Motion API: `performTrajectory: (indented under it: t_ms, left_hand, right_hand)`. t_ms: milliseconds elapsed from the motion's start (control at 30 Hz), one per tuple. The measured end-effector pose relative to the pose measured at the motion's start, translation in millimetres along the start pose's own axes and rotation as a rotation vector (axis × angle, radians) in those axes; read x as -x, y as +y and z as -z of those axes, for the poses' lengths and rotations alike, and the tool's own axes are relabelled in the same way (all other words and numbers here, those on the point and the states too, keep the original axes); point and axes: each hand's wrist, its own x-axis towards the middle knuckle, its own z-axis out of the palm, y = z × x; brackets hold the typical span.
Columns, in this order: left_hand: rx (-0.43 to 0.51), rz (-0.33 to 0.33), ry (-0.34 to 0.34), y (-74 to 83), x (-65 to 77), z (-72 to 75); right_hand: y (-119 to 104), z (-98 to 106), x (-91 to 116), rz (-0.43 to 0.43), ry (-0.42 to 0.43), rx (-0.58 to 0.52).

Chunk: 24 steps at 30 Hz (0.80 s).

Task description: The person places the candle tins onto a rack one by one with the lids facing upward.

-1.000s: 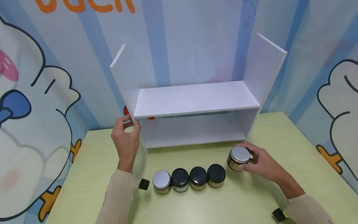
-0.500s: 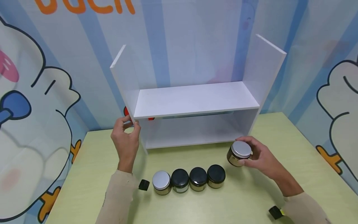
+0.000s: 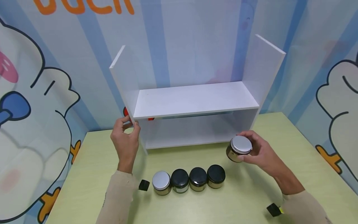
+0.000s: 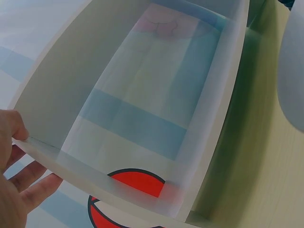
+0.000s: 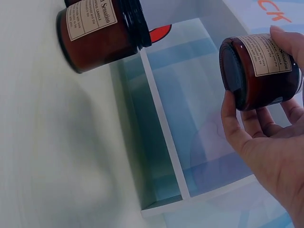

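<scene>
My right hand grips an amber glass candle jar with a silver lid and a cream label. The jar is held tilted, in front of the right end of the white shelf unit's lower board. In the right wrist view the thumb lies on one side of the jar and the fingers on the other. My left hand pinches the front edge of the unit's left side panel, just under the middle board. Its thumb is on the inner face and its fingers wrap the outside.
Before the unit stands a row of jars: a silver-lidded jar at the left, then three black-lidded jars. A pale yellow-green table carries everything. A cartoon-printed backdrop rises behind and at both sides.
My right hand has carried the candle jar a little away from me, toward the shelf unit, tilting it slightly. The left hand keeps its place on the side panel.
</scene>
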Motion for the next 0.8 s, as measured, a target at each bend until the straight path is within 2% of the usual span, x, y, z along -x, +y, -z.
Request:
performTrajectory:
  t_ms: [333, 800]
  left_hand:
    - [0.022, 0.000, 0.003, -1.7, -1.4, 0.7]
    - [0.018, 0.004, 0.014, -5.8, -1.7, 5.7]
  right_hand:
    - [-11.0, -8.3, -8.1, -0.043, 0.058, 0.111]
    - [-21.1, -22.7, -28.7, -0.039, 0.113, 0.154]
